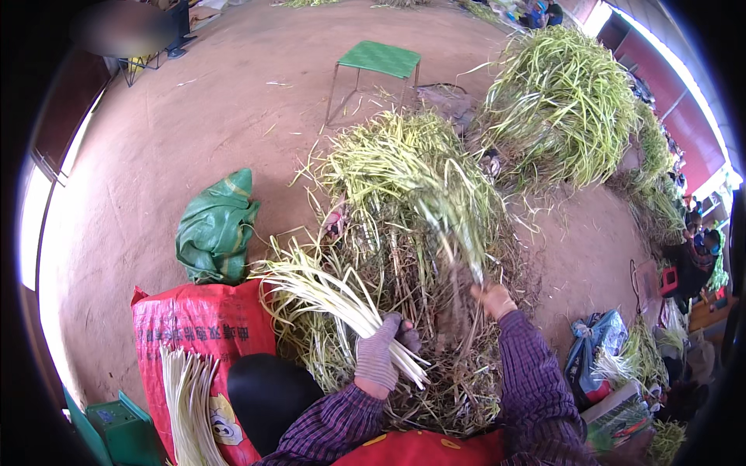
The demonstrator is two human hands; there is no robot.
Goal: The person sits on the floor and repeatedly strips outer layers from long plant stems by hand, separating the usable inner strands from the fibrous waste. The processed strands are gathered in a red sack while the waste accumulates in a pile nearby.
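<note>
My left hand (382, 349), in a knitted glove, is closed around a bunch of pale, cleaned stalks (344, 309) with long yellowish leaves. My right hand (494, 300) grips the lower end of a blurred bundle of green-leaved stalks (460, 227). Both hands are above a large heap of leafy plants with dry brown roots (402, 151). Another bunch of pale stalks (189, 402) lies on a red woven sack (233, 317) to the left, beside my dark-clad knee.
A green sack (215, 233) and a green-topped stool (379, 58) stand on the earthen floor. A second heap of leafy plants (565, 105) is at the upper right. Bags (597, 343) lie at the right, and a green box (125, 428) is lower left. People sit farther off.
</note>
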